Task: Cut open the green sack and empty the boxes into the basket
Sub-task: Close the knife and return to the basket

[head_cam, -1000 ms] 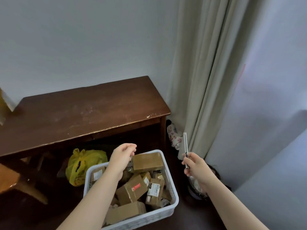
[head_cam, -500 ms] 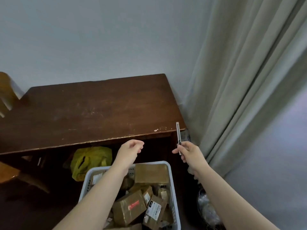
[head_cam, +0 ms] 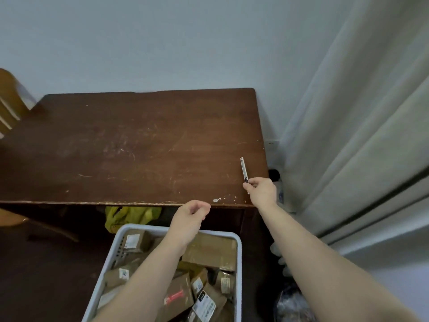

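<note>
Scratched dark wood table mid-frame, front edge chipped. Floor lower frame: white basket, yellow-green bag under table.

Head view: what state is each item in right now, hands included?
utility knife: pinched by the right hand, tip up, over the table corner; blade not discernible.
left hand: loosely curled, holding nothing, above the basket.
basket: on the floor, filled with boxes.
boxes: closed, piled loosely.
green sack: crumpled under the table; cut or not, cannot tell.
</note>
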